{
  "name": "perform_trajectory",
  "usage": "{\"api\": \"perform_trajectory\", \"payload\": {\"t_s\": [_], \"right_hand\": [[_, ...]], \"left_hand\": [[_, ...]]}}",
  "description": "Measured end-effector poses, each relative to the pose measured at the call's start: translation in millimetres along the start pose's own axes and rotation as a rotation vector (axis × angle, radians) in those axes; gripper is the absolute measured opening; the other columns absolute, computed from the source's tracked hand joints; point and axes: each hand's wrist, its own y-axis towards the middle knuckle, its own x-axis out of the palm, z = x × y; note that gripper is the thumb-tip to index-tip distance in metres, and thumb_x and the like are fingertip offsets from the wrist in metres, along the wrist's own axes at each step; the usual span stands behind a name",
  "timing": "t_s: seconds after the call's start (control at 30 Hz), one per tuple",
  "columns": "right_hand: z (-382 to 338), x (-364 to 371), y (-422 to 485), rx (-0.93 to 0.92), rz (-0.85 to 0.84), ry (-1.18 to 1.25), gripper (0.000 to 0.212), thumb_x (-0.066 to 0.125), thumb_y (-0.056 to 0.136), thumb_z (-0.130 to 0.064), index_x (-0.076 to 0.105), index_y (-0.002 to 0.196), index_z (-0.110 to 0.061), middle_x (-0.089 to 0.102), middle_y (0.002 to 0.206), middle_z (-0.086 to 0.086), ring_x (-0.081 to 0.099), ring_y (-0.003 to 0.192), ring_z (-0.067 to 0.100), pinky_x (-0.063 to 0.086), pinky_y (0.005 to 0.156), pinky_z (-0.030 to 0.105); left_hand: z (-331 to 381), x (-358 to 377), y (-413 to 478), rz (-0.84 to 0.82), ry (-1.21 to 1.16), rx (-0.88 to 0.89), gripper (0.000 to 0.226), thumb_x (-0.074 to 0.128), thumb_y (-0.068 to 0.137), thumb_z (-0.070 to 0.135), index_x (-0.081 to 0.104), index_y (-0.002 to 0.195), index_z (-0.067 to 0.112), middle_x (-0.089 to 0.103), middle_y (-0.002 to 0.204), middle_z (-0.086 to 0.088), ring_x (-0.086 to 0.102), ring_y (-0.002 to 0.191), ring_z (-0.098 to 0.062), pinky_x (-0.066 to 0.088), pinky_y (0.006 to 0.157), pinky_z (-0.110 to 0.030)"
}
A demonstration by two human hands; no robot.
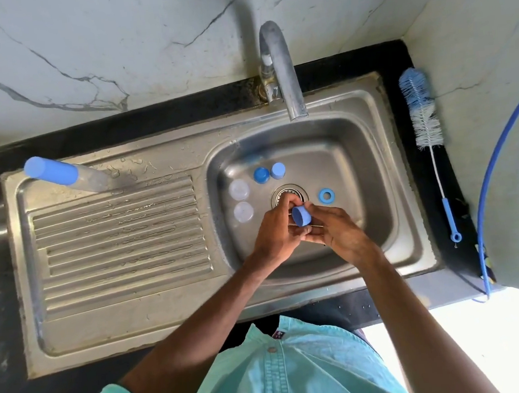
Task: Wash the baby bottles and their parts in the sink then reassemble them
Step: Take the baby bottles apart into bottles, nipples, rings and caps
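Blue cap [301,216] | gripped by left hand [273,233] and right hand [337,231] together | held over sink [357,142] drain [294,191], presumably so runoff stays in basin

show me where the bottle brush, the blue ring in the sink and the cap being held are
bottle brush [421,111], head view, on the bristle head
blue ring [320,196], head view, on its left band, beside the hole
held cap [300,217], head view, on its round blue face
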Motion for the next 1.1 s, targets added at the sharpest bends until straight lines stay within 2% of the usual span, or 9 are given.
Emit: {"api": "perform_trajectory", "payload": {"t_s": [0.1, 0.23, 0.37, 0.5, 0.6, 0.7, 0.8, 0.97, 1.1], "right_hand": [[1, -4, 2, -0.033, -0.017, -0.008, 0.036, 0.068, 0.099, -0.032, 0.074, 0.12, -0.003, 0.076, 0.114, 0.021, 0.075, 0.105, 0.034, 0.06, 0.094, 0.042], [0, -19, 12, -0.019, 0.017, -0.235, 0.035, 0.079, 0.091, -0.032, 0.074, 0.121, -0.015, 0.079, 0.112, 0.009, 0.076, 0.106, 0.026, 0.061, 0.093, 0.039], [1, -41, 43, -0.106, 0.292, -0.595, 0.017, 0.088, 0.083, -0.027, 0.078, 0.094, -0.021, 0.079, 0.092, 0.001, 0.074, 0.086, 0.018, 0.057, 0.07, 0.029], [-5, -66, 89, -0.279, 0.531, -0.922, 0.033, 0.094, 0.071, -0.017, 0.079, 0.099, -0.006, 0.077, 0.098, 0.012, 0.069, 0.083, 0.022, 0.042, 0.07, 0.021], [-13, -82, 123, -0.363, 0.585, -0.931, 0.044, 0.088, 0.062, -0.023, 0.074, 0.098, -0.002, 0.074, 0.095, 0.019, 0.07, 0.081, 0.03, 0.052, 0.074, 0.033], [-21, -83, 151, -0.362, 0.578, -1.059, 0.048, 0.078, 0.073, -0.026, 0.067, 0.113, -0.003, 0.069, 0.109, 0.021, 0.068, 0.098, 0.038, 0.055, 0.086, 0.041], [-26, -79, 167, -0.148, 0.566, -1.291, 0.039, 0.073, 0.091, -0.021, 0.06, 0.126, -0.01, 0.06, 0.128, 0.015, 0.06, 0.118, 0.036, 0.048, 0.096, 0.038], [-13, -91, 177, -0.127, 0.554, -1.33, 0.024, 0.068, 0.094, -0.022, 0.063, 0.116, -0.012, 0.064, 0.125, 0.017, 0.063, 0.116, 0.038, 0.05, 0.091, 0.04], [-6, -95, 173, -0.145, 0.538, -1.373, 0.03, 0.077, 0.084, -0.013, 0.067, 0.112, -0.015, 0.068, 0.118, 0.015, 0.068, 0.106, 0.037, 0.055, 0.087, 0.041]], "left_hand": [[-5, -2, -1, 0.051, 0.106, 0.037, 0.059, 0.091, 0.074, 0.03, 0.052, 0.118, 0.021, 0.069, 0.114, 0.007, 0.063, 0.101, -0.016, 0.053, 0.087, -0.036], [-15, 2, -2, 0.019, 0.114, 0.003, 0.063, 0.09, 0.075, 0.037, 0.053, 0.124, 0.02, 0.063, 0.122, 0.005, 0.055, 0.108, -0.019, 0.048, 0.091, -0.036], [-24, 3, 3, -0.09, 0.18, -0.104, 0.063, 0.087, 0.077, 0.027, 0.055, 0.13, 0.016, 0.06, 0.13, -0.001, 0.051, 0.117, -0.024, 0.043, 0.1, -0.035], [-31, 3, 8, -0.128, 0.208, -0.139, 0.038, 0.079, 0.083, 0.02, 0.063, 0.118, 0.019, 0.066, 0.121, -0.001, 0.057, 0.116, -0.025, 0.045, 0.102, -0.033], [-28, 3, 12, -0.143, 0.213, -0.153, 0.029, 0.077, 0.085, 0.019, 0.067, 0.112, 0.019, 0.069, 0.114, 0.0, 0.061, 0.109, -0.024, 0.049, 0.096, -0.037], [-30, 5, 16, -0.162, 0.205, -0.141, 0.023, 0.076, 0.088, 0.017, 0.068, 0.11, 0.018, 0.071, 0.113, 0.001, 0.064, 0.107, -0.023, 0.052, 0.091, -0.035], [-29, 2, 18, -0.185, 0.231, -0.135, 0.021, 0.073, 0.091, 0.018, 0.068, 0.111, 0.019, 0.072, 0.116, 0.004, 0.065, 0.11, -0.02, 0.053, 0.091, -0.035], [-25, -4, 15, -0.156, 0.216, -0.136, 0.017, 0.07, 0.092, 0.016, 0.069, 0.109, 0.019, 0.073, 0.115, 0.006, 0.067, 0.108, -0.017, 0.055, 0.09, -0.035], [-29, -5, 5, -0.162, 0.202, -0.15, 0.015, 0.069, 0.093, 0.015, 0.07, 0.108, 0.018, 0.074, 0.113, 0.005, 0.068, 0.106, -0.016, 0.056, 0.09, -0.037]]}}
